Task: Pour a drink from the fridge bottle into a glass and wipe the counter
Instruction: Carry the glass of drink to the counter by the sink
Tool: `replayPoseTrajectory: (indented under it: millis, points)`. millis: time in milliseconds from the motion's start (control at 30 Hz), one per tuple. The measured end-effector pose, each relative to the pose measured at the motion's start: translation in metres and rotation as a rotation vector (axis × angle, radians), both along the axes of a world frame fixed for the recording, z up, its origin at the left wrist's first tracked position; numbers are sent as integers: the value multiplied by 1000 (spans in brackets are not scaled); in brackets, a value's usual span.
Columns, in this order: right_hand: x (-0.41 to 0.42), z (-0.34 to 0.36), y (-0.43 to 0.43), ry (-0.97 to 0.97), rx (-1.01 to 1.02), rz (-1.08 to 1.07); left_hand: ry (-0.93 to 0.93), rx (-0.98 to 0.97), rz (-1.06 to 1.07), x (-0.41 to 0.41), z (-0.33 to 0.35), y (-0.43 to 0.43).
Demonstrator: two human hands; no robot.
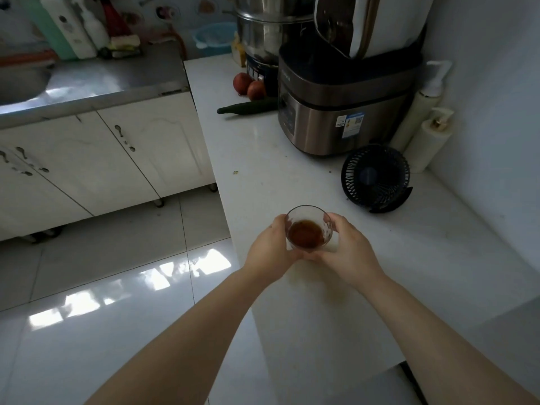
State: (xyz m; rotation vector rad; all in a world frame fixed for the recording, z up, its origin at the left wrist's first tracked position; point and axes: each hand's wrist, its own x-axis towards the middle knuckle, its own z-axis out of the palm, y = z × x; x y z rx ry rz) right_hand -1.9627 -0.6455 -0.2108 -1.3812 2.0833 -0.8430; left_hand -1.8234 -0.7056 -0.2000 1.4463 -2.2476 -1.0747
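A clear glass [309,227] with dark brown drink in its bottom sits near the front left edge of the white counter [263,159]. My left hand [270,247] wraps its left side and my right hand [347,249] wraps its right side, both cupped around it. Whether the glass rests on the counter or is lifted slightly, I cannot tell. No bottle or cloth is in view.
A small black fan [375,178] lies right of the glass. Behind it stand a rice cooker [342,112], two pump bottles [429,133], a cucumber [248,108], two onions [249,84] and a steel pot [268,33]. A steel sink [20,83] and cabinets are left, across the tiled floor.
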Motion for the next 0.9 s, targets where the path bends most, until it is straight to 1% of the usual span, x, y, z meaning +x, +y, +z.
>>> replayPoseTrajectory:
  millis: [100,400,667,900]
  points:
    - [3,13,-2,-21,-12,8,16,-17,3,3,11,-2]
    - [33,63,-20,-24,-87,131,25,-79,58,34,58,-13]
    - [85,92,-52,-7,-138,283,61,-119,202,94,89,-25]
    - [150,112,-84,-23,-161,445,99,-121,331,164,103,-38]
